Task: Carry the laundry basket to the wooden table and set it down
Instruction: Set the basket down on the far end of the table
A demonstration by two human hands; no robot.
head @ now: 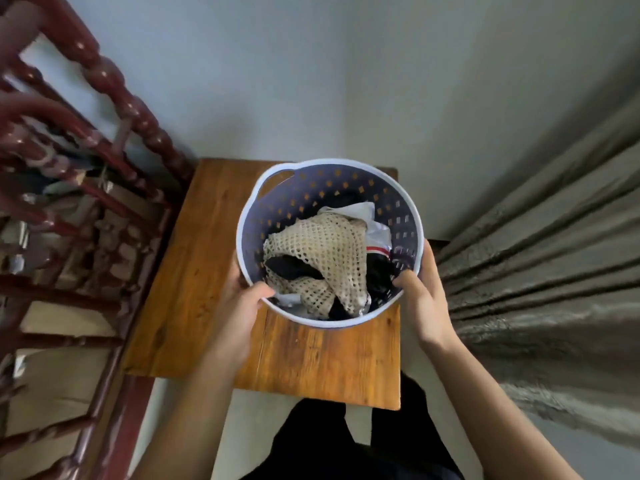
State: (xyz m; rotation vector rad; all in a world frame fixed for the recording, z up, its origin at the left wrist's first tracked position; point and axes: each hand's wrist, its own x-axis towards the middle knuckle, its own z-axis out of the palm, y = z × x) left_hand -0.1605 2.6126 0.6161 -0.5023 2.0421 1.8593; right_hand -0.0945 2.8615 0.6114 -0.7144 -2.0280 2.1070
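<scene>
A round laundry basket [346, 174] with a white rim and perforated purple wall is over the back half of the small wooden table [194, 292]. Inside lie a cream crocheted garment [329, 251], dark clothes and a white piece with red stripes. My left hand [239, 306] grips the near-left rim, thumb inside the basket. My right hand [424, 292] grips the near-right rim, thumb hooked over the edge. Whether the basket's base touches the tabletop is hidden from above.
A dark red turned-wood railing or furniture frame [114, 109] stands close on the left of the table. Grey-brown curtain folds [540, 258] hang on the right. A pale wall [311, 81] is right behind the table. My dark trousers [332, 445] show below.
</scene>
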